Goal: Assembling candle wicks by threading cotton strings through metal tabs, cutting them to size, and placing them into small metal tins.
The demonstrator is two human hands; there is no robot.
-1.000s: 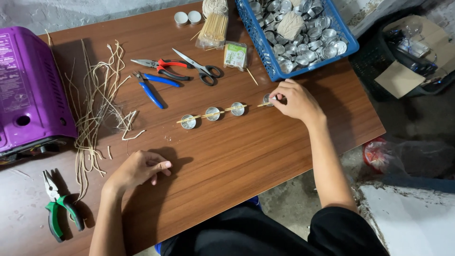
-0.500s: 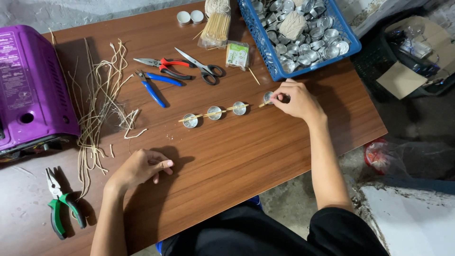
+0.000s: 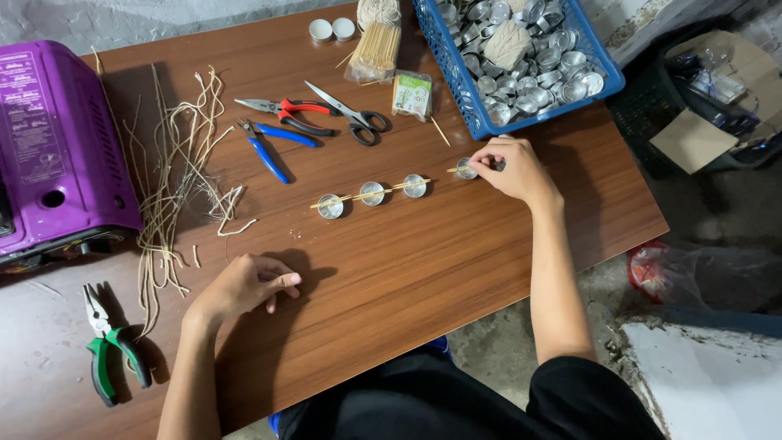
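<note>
Well apart: hands (image 3: 244, 287) (image 3: 513, 169), table edge (image 3: 521, 285) near.

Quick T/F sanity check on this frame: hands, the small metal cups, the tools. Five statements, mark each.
1. The right hand touches a small metal cup at the end of the row. True.
2. The left hand holds the scissors. False: it rests on the wooden table, holding no tool.
3. Three cups sit in a line under a thin stick. True.
4. The blue basket is empty. False: it holds many metal cups.
5. The green-handled pliers lie beside the basket. False: they lie at the table's near left corner.
</note>
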